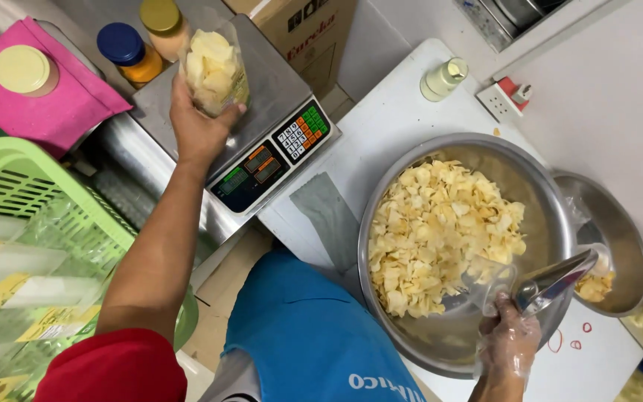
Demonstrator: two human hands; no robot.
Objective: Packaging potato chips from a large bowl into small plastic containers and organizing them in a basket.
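My left hand [196, 126] grips a clear bag of pale yellow chips [213, 68] and holds it upright on the steel platform of a digital scale [273, 82]. My right hand [510, 341], in a thin clear glove, holds a metal scoop [556, 281] over the right rim of a large steel bowl [537, 190] heaped with the same chips [440, 227]. A clear bag or cup [489, 281] sits by the scoop's mouth, and I cannot tell how it is held.
A smaller steel bowl [623, 227] with a few chips stands right of the big one. A green basket [16, 186] of empty printed bags is at left. Jars [129, 50] and a pink cloth [61, 104] lie behind the scale. A small bottle [443, 78] stands on the white table.
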